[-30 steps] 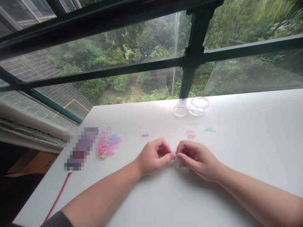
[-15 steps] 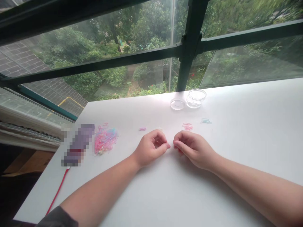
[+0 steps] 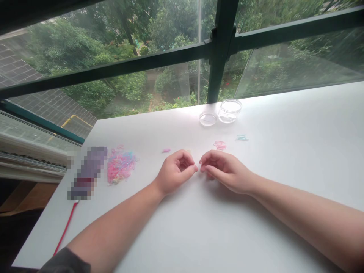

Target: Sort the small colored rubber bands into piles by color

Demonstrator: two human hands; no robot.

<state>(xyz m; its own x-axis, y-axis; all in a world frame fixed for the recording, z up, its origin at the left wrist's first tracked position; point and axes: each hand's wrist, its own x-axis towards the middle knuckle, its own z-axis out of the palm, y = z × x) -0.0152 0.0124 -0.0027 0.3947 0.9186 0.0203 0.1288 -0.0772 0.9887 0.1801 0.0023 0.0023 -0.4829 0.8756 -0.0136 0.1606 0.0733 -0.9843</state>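
Thin pink loop-shaped bands (image 3: 220, 145) lay bunched on the white tabletop (image 3: 298, 132), at twelve o'clock from the bare right hand (image 3: 226, 170) and just beside it. That hand's thumb and forefinger curled inward, facing the curled thumb and forefinger of the bare left hand (image 3: 173, 172) across a narrow gap; whether either pinched anything (the tips were too small to read) I could not tell. Reckoned from that gap, with the dark-green-framed glass window (image 3: 215, 53) at twelve, thin teal loops (image 3: 242, 137) lay at two o'clock and a small purple bunch (image 3: 166, 151) at ten. At nine, well apart from the left hand, spread a heap of mixed pink, blue and pale bands (image 3: 121, 167); past it lay a purplish, pixelated oblong (image 3: 89, 170), with a red cord (image 3: 66, 227) running towards eight. A clear round lid (image 3: 207, 119) lay at twelve, just beside a clear, round, upright jar (image 3: 229, 112) at one.
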